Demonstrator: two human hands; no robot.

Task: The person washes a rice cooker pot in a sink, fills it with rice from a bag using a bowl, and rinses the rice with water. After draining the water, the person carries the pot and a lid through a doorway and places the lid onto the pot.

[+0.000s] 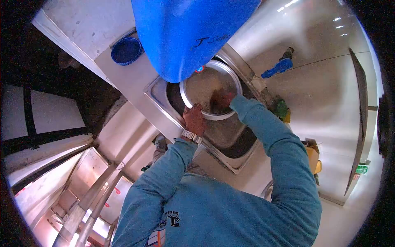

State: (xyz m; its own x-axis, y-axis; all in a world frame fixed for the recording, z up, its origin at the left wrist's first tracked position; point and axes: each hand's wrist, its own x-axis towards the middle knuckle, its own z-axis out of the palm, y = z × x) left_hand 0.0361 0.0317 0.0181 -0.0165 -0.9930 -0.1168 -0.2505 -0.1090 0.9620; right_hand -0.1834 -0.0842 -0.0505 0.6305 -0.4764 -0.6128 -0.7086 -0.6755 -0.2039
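Observation:
A round metal pan [185, 95] with cloudy contents sits in the steel sink [222, 162]. My left hand [194, 120] is closed on the pan's near left rim, with a metal watch on the wrist. Inside the pan, at its right side, is my right hand [223, 100], blurred by motion; its fingers cannot be made out. A large blue container [177, 37] hangs over the far side of the pan and hides part of its rim.
A dark blue round bowl [126, 51] stands on the counter at the left. A blue tap [279, 68] juts from the wall at the right. Green and yellow items [282, 109] lie behind the sink's right side, and a yellow container [312, 158] stands beyond my right forearm.

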